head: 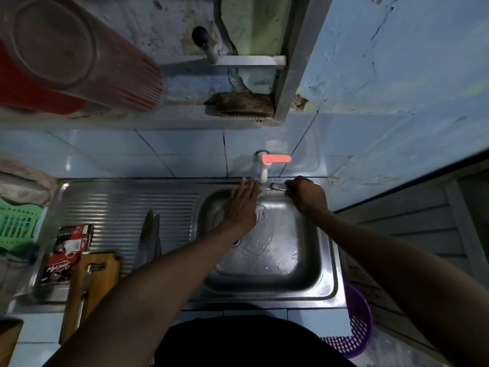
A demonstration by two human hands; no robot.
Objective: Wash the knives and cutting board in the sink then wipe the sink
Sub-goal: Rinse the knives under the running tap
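Your right hand is pinching small metal utensil, probably slim knife, long axis lying sideways under white tap with red lever; left hand, fingers straight and together, hovering just left in stainless sink basin; two long steel knives and wooden cutting board waiting on drainboard, nearer left arm

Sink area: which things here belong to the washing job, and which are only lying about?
Belong to the job:
sink
tap
knives
cutting board
small metal item held by the right hand

Lying about:
printed packet
green basket
purple basket
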